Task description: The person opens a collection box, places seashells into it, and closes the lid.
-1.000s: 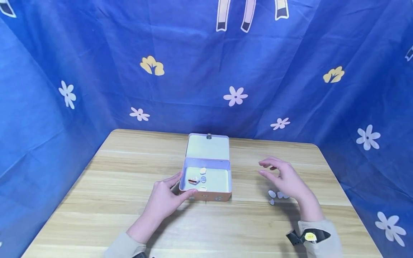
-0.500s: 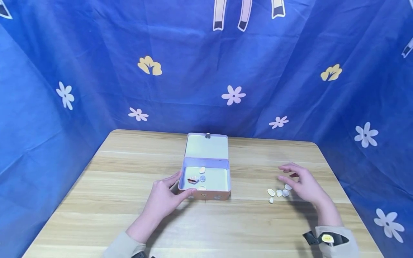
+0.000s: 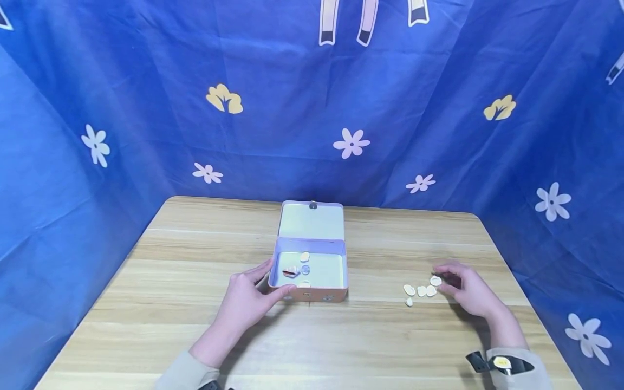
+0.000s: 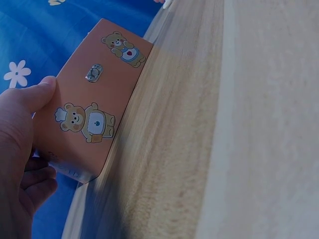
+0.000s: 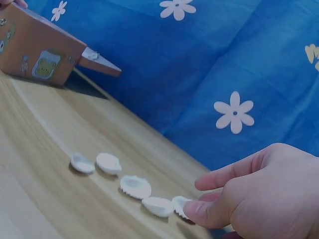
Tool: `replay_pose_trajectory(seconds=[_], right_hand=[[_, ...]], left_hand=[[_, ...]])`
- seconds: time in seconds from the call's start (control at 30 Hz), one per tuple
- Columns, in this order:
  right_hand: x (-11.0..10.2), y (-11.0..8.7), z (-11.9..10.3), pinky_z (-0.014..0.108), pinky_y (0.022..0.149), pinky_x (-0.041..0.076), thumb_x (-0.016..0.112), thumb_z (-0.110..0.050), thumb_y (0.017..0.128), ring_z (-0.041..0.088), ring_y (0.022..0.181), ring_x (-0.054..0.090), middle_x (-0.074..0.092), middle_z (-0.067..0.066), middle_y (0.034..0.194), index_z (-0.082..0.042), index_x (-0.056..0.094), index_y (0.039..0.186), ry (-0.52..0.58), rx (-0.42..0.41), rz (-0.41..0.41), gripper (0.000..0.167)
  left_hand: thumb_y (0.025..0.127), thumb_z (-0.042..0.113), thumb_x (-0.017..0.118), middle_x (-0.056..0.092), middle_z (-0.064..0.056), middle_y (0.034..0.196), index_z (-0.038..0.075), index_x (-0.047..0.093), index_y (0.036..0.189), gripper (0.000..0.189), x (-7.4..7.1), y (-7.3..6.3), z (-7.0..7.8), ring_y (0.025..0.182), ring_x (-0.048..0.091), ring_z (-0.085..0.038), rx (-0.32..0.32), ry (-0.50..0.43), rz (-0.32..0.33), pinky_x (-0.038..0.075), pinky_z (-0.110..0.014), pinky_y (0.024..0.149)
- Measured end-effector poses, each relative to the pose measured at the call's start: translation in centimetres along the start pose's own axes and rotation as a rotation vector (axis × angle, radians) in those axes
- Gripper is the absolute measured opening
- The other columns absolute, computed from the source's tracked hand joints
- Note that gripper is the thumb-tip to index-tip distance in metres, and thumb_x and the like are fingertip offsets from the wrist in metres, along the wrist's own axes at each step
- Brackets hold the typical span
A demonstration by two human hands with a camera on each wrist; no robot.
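An orange tin box (image 3: 319, 294) with bear pictures stands with its lid (image 3: 312, 222) up. My left hand (image 3: 246, 298) grips its near left corner, the thumb on the front wall and the fingers at the side. Inside lie a brown-striped shell (image 3: 291, 272), a clear round piece (image 3: 305, 270) and two pale shells (image 3: 304, 257). To the right, several white seashells (image 3: 421, 291) lie on the table. My right hand (image 3: 469, 291) is at the rightmost shell (image 3: 435, 280), thumb and forefinger apart on either side. The thumb partly covers this shell in the right wrist view.
The wooden table (image 3: 341, 341) has its back edge just behind the box lid. Blue cloth (image 3: 273, 135) with flowers hangs at the back and both sides. A black strap (image 3: 509, 364) circles my right wrist.
My right hand has moved right and lowered toward the rightmost shell, uncovering the other shells. My left hand keeps its hold on the tin box.
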State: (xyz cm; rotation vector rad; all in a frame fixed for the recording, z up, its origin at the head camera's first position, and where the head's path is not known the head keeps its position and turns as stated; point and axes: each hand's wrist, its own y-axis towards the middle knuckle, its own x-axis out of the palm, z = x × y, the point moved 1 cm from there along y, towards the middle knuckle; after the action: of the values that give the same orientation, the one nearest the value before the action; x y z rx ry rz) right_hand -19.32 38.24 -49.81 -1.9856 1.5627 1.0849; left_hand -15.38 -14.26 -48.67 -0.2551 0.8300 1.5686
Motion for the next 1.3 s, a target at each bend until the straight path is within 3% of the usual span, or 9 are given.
replay_pose_trajectory(seconds=[0.2,0.47,0.73,1.07,1.3], right_hand=[[0.5,-0.2,0.2,0.027,0.089,0.051,0.080,0.002,0.091,0.024,0.105,0.061,0.067,0.007,0.118,-0.002,0.073,0.125,-0.025,-0.002,-0.010,0.035],[1.2,-0.1,0.5,0.027,0.085,0.050,0.076,0.009,0.091,0.020,0.102,0.059,0.066,0.005,0.116,-0.004,0.074,0.122,-0.037,0.000,-0.015,0.034],[1.4,0.0,0.3,0.023,0.079,0.048,0.076,0.007,0.092,0.013,0.093,0.057,0.066,0.001,0.107,-0.002,0.075,0.117,-0.027,-0.029,0.041,0.026],[-0.4,1.1,-1.7,0.029,0.074,0.057,0.072,-0.001,0.100,0.014,0.087,0.065,0.073,0.008,0.106,0.005,0.069,0.126,-0.013,-0.016,0.030,0.027],[-1.5,2.7,-4.7,0.030,0.072,0.056,0.071,-0.003,0.101,0.021,0.087,0.066,0.074,0.010,0.108,0.002,0.069,0.129,-0.021,-0.022,0.019,0.029]], left_hand=[[0.077,0.057,0.092,0.069,-0.013,0.132,-0.002,0.068,0.136,0.087,0.1,-0.3,-0.1,0.125,0.064,-0.033,0.003,-0.002,0.009,0.051,-0.053,0.106],[0.077,0.057,0.092,0.068,-0.013,0.133,-0.002,0.068,0.136,0.087,0.1,-0.3,0.0,0.126,0.063,-0.033,-0.004,-0.011,0.005,0.051,-0.054,0.107],[0.076,0.058,0.092,0.069,-0.011,0.132,-0.001,0.068,0.136,0.087,0.0,-0.2,0.1,0.126,0.063,-0.033,-0.003,0.006,0.011,0.051,-0.053,0.107],[0.074,0.060,0.092,0.070,-0.013,0.131,0.000,0.069,0.135,0.089,0.0,-0.3,0.2,0.125,0.065,-0.035,-0.005,0.018,0.011,0.050,-0.053,0.108],[0.075,0.059,0.092,0.070,-0.013,0.131,0.001,0.069,0.136,0.088,-0.2,-0.3,0.3,0.125,0.065,-0.033,-0.004,0.019,0.010,0.051,-0.053,0.107]])
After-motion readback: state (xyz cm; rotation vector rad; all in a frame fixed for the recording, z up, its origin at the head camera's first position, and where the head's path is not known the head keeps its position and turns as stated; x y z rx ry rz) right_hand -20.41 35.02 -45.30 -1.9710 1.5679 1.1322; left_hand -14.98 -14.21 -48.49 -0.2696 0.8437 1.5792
